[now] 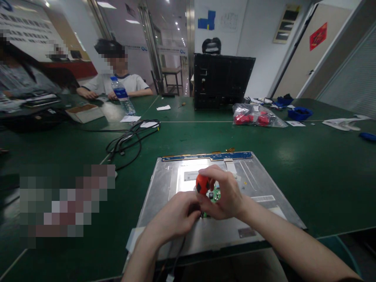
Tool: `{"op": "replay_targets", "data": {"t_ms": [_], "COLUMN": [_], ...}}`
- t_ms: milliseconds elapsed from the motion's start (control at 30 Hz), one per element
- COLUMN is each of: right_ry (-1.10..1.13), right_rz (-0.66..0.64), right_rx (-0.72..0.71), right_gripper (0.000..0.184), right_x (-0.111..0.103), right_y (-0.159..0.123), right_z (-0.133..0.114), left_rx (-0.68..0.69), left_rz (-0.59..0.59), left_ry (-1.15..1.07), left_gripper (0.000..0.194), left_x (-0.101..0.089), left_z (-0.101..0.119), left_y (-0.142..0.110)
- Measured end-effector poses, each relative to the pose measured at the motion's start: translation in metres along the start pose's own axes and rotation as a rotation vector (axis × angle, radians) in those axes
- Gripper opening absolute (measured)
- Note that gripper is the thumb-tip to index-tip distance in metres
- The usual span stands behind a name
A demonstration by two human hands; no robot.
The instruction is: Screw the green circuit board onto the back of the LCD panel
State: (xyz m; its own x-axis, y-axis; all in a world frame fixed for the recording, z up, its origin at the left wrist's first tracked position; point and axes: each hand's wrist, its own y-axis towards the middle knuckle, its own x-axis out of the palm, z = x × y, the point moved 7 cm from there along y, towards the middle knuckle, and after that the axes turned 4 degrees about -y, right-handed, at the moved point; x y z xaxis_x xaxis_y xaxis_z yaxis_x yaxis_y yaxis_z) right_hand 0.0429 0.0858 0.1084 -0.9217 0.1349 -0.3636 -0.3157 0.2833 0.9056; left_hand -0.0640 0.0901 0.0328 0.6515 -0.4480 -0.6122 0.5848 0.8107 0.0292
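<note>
Right now I am partway into work on the bare metal back of a flat display panel [258, 184], which lies face down on the green tabletop [308, 156] just in front of me. Its rear cover looks to be already off, since the sheet metal and the blue driver strip [207, 156] along its far edge are exposed; a small green circuit board [216, 194] sits near the panel's middle, and I judge that this board is what remains to be dealt with. My right hand [226, 196] curls over an orange-handled screwdriver [202, 184], the fingers [211, 172] of that hand wrapped round the handle from above and behind, so the handle pokes out to the left of my knuckles. The tool stands roughly upright over the board; its tip is hidden, so I cannot tell whether it sits in a screw. My left hand [176, 217] lies just beside and below, its fingers bunched together and touching the right hand near the shaft, seemingly steadying it. A dark cable [176, 254] runs from under my left wrist toward me.
</note>
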Motion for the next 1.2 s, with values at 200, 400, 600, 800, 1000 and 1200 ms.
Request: {"op": "replay_targets", "data": {"t_ms": [200,400,600,800,1000,1200], "right_ry": [-0.07,-0.026,0.014,-0.05,-0.017,0.021], "right_rz": [0.012,-0.007,0.001,0.056,0.033,0.003], "right_rx": [-0.025,-0.035,-0.035,-0.048,-0.052,-0.056], "right_gripper": [0.034,0.038,0.046,0.039,0.034,0.044], "right_x": [-0.001,-0.0023,-0.0039,-0.0063,-0.0046,-0.0037], "right_y": [0.0024,0.0019,0.0017,0.0032,0.0039,0.0019], "right_z": [-0.0033,-0.0042,-0.0035,-0.0069,-0.0071,-0.006], "left_rx": [0.026,-0.003,-0.05,-0.017,-0.032,-0.05], "left_rz": [0.039,0.01,-0.057,-0.019,0.008,-0.038], "left_ry": [0.002,0.023,-0.001,-0.018,0.012,0.023], "left_gripper": [0.014,0.01,0.012,0.012,0.013,0.01], "left_x": [-0.0015,-0.0018,0.0014,0.0003,-0.0016,-0.0001], "left_z": [0.0005,-0.0002,-0.0042,-0.0031,-0.0048,-0.0032], "left_y": [-0.0003,0.0015,0.0039,0.0024,0.0009,0.0024]}}
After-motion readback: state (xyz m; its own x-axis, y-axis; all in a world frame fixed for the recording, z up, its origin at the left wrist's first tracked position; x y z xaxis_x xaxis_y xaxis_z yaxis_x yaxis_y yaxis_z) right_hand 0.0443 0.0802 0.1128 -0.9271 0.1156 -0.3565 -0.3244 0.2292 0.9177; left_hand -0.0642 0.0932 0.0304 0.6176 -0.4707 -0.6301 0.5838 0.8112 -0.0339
